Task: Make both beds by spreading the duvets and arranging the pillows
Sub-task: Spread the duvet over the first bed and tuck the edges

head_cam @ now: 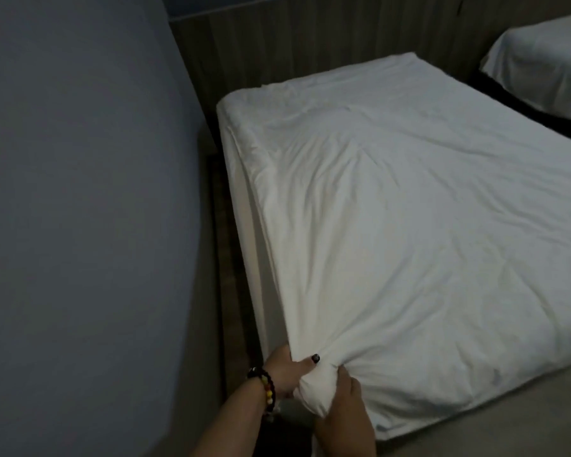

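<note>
A white duvet [409,225] lies spread over the near bed, wrinkled toward its near left corner. That corner is bunched into a wad at the bed's foot. My left hand [285,371], with a beaded bracelet at the wrist, grips the wad from the left, thumb on top. From the right and below, my right hand [346,410] holds the same bunched corner. The bed's white side [244,225] shows beneath the duvet's left edge. A second bed [541,61] with white bedding stands at the far right. No pillows are in view.
A grey-blue wall [80,192] fills the left side, leaving a narrow strip of floor [221,258] between it and the bed. Wood panelling [310,34] runs behind both beds. A dark gap separates the two beds. Pale floor [508,423] lies at the bed's foot.
</note>
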A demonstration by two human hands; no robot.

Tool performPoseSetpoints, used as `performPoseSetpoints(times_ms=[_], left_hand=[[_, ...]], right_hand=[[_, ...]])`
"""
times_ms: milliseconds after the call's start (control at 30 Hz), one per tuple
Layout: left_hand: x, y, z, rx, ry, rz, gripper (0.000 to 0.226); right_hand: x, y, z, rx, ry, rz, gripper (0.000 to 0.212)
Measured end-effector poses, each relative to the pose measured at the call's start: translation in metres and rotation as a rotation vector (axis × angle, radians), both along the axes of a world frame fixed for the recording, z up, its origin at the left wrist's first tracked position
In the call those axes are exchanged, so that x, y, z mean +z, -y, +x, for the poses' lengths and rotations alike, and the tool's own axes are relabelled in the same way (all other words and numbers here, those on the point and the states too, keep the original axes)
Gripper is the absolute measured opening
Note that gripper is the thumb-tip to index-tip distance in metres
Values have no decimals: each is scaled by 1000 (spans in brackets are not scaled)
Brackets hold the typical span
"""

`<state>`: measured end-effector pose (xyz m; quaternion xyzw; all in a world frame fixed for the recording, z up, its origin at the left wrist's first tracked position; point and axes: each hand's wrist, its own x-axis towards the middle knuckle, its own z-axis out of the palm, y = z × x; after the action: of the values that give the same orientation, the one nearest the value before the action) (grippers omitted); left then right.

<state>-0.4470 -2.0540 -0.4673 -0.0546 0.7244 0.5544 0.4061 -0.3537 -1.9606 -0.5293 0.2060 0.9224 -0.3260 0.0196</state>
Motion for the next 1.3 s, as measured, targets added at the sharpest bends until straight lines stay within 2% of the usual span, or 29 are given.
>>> performPoseSetpoints(times_ms=[33, 100, 133, 200, 267, 400, 500, 567, 600, 667, 767, 900, 967, 1033, 1100, 1300], left_hand=[[5, 6, 6, 4, -40, -32, 32], [14, 18, 15, -22, -124, -105, 23], [20, 24, 19, -78, -176, -154, 26], [32, 38, 29, -210, -273, -278, 34], [40, 50, 42, -246, -285, -319, 34], [45, 54, 64, -134, -226, -296, 21], [49, 41, 71, -58, -222, -279, 14], [45, 29, 79, 3, -219, -284, 15], [42, 23, 84, 45, -221, -295, 16], [34, 10, 94, 122, -209, -310, 20], [28, -15, 111, 202, -169, -331, 16], [30, -58, 139, 392, 98, -186, 17], [32, -84, 147, 489, 164, -94, 17], [40, -108, 147, 548, 92, -37, 14], [53, -130, 144, 592, 14, -9, 18], [78, -185, 141, 645, -64, 17, 15]], right_hand=[[11, 2, 9, 17, 87, 52, 33], [50, 7, 28, 94, 168, 195, 44], [64, 8, 41, 188, 150, 261, 42], [89, 20, 61, 295, 263, 243, 21], [100, 26, 81, 323, 318, 201, 18], [98, 22, 129, 115, 342, 56, 40], [101, -2, 156, 52, 394, 78, 33], [109, -19, 167, 65, 360, 122, 7], [114, -26, 170, 78, 360, 131, 7], [121, -36, 175, 135, 357, 145, 22], [131, -51, 186, 199, 328, 110, 4], [146, -79, 203, 239, 265, 0, 3], [156, -107, 209, 277, 254, -42, 9], [165, -141, 213, 341, 247, -47, 3], [172, -175, 217, 376, 245, -13, 11], [181, -254, 228, 404, 199, 130, 9]])
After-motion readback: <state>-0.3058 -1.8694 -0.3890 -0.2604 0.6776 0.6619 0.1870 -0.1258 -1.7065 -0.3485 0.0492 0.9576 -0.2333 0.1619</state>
